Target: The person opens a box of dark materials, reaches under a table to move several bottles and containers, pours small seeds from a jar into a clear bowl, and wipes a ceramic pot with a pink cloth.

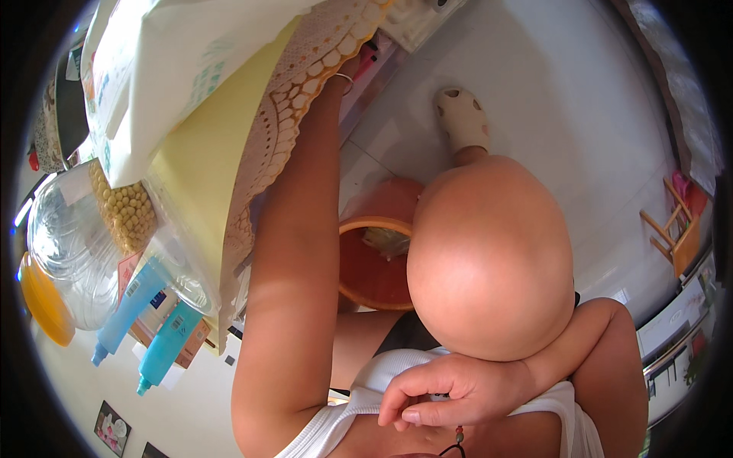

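Observation:
My left arm reaches down past the lace edge of a table cover. At its end my left hand, with a bangle at the wrist, is mostly hidden by the lace. It is beside a pink-red object and a translucent plastic box below the tabletop; whether it grips anything is hidden. My right forearm is folded across my raised bare knee. My right hand hangs loosely before my white ribbed top, fingers curled, thumb apart, nothing visible in it.
Between arm and knee stands an orange-red bin with plastic inside. On the table are a white plastic bag, a packet of yellow beans, a clear jar and two blue tubes. A wooden stool is at right.

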A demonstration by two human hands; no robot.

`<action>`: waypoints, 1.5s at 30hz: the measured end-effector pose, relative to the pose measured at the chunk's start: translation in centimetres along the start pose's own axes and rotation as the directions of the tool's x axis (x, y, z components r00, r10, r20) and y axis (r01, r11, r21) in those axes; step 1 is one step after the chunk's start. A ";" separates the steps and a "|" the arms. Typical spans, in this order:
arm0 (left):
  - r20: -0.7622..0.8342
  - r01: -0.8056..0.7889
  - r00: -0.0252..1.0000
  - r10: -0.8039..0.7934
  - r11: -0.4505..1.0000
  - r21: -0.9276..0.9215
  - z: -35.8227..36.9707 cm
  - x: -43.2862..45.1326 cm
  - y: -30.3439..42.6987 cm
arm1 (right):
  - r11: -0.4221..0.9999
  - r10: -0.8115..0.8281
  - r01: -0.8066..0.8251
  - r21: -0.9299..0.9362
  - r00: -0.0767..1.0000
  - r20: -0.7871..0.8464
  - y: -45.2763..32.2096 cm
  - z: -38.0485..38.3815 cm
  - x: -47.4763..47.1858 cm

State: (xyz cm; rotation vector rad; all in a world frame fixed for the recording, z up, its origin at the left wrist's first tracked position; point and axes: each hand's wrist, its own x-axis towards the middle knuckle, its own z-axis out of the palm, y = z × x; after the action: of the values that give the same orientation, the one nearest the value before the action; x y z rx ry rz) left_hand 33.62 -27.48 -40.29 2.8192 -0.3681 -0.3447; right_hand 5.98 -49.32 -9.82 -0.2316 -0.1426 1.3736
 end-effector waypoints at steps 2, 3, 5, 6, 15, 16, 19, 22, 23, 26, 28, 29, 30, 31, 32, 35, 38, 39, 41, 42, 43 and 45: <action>0.013 -0.010 1.000 0.010 1.000 -0.010 0.3 0.9 0.2 | 0.998 -0.054 0.053 -0.018 0.998 -0.029 0.2 0.1 0.2; 0.015 -0.004 1.000 0.004 1.000 -0.008 0.2 0.9 0.1 | 0.996 -0.087 0.086 -0.025 0.995 -0.048 0.6 0.3 0.2; 0.014 0.006 1.000 -0.006 1.000 0.005 0.4 0.6 0.1 | 0.996 -0.087 0.086 -0.016 0.994 -0.065 0.7 0.5 0.0; -0.001 0.005 1.000 -0.005 1.000 0.021 0.5 0.5 0.4 | 0.998 -0.055 0.055 0.003 0.997 -0.061 0.6 0.6 -0.1; -0.131 -0.066 0.988 0.087 0.986 0.154 3.3 -7.9 6.2 | 0.989 -0.147 0.145 -0.022 0.984 -0.097 1.7 1.1 -0.8; -0.181 -0.109 0.973 0.143 0.976 0.188 3.2 -8.0 6.6 | 0.991 -0.131 0.129 -0.025 0.987 -0.097 1.7 1.2 -0.8; -0.091 -0.098 0.987 0.132 0.946 0.310 3.4 -6.5 7.2 | 0.988 -0.155 0.152 -0.031 0.984 -0.083 2.0 1.3 -0.7; -0.055 -0.140 0.983 0.173 0.916 0.376 3.8 -6.8 6.8 | 0.989 -0.145 0.143 -0.025 0.987 -0.064 1.9 1.3 -0.7; -0.003 -0.152 0.986 0.166 0.910 0.386 3.8 -7.1 6.2 | 0.991 -0.134 0.133 -0.021 0.989 -0.063 1.9 1.3 -0.6; 0.119 -0.205 0.978 0.170 0.878 0.434 3.8 -10.0 2.9 | 0.994 -0.111 0.111 0.001 0.992 -0.065 2.0 1.5 -0.6; 0.146 -0.243 0.970 0.195 0.835 0.494 3.7 -13.5 -0.8 | 0.995 -0.096 0.097 0.012 0.993 -0.069 2.0 1.5 -0.5; 0.185 -0.245 0.967 0.174 0.834 0.495 2.8 -15.5 -1.7 | 0.995 -0.098 0.101 0.029 0.992 -0.073 2.0 1.5 -0.5; 0.222 -0.247 0.963 0.153 0.833 0.496 1.7 -17.6 -2.6 | 0.994 -0.101 0.104 0.030 0.992 -0.076 2.0 1.5 -0.5; 0.223 -0.161 0.973 0.058 0.866 0.474 1.5 -19.8 -4.6 | 0.995 -0.090 0.094 0.042 0.993 -0.078 2.3 1.7 -0.4; 0.222 -0.063 0.974 -0.044 0.889 0.453 2.0 -22.6 -7.5 | 0.996 -0.086 0.087 0.017 0.995 -0.054 2.3 1.6 -0.4; 0.251 0.244 0.881 -0.401 0.839 0.486 4.0 -33.3 -20.8 | 0.997 -0.062 0.063 -0.034 0.998 0.032 2.4 1.5 -0.7; 0.090 0.435 0.825 -0.558 0.728 0.530 2.8 -36.6 -21.3 | 0.995 -0.091 0.093 -0.030 0.995 0.039 2.8 0.9 -0.5; -0.024 0.577 0.777 -0.630 0.696 0.427 1.5 -36.3 -19.8 | 0.994 -0.105 0.106 -0.029 0.994 0.041 2.7 0.8 -0.4; 0.409 0.093 0.806 -0.427 0.774 0.626 -2.2 -33.0 -17.0 | 0.994 -0.106 0.107 -0.019 0.994 0.033 2.8 1.3 -0.3; 0.601 -0.162 0.723 -0.341 0.762 0.627 -3.8 -30.9 -16.1 | 0.995 -0.095 0.096 -0.027 0.995 0.027 2.6 1.3 -0.4; 0.426 0.071 0.795 -0.431 0.764 0.641 -4.5 -29.8 -15.8 | 0.996 -0.084 0.085 -0.036 0.996 0.021 2.4 1.3 -0.4; 0.066 0.248 0.943 -0.326 0.820 0.516 -6.0 -26.3 -14.1 | 0.996 -0.082 0.084 -0.038 0.996 0.040 2.2 1.1 -0.2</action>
State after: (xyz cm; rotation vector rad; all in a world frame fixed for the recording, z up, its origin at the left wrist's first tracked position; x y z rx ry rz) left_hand 13.50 -5.58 -33.73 3.3852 -0.0535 -0.6084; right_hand 3.56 -49.04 -9.34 -0.2301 -0.2098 1.2940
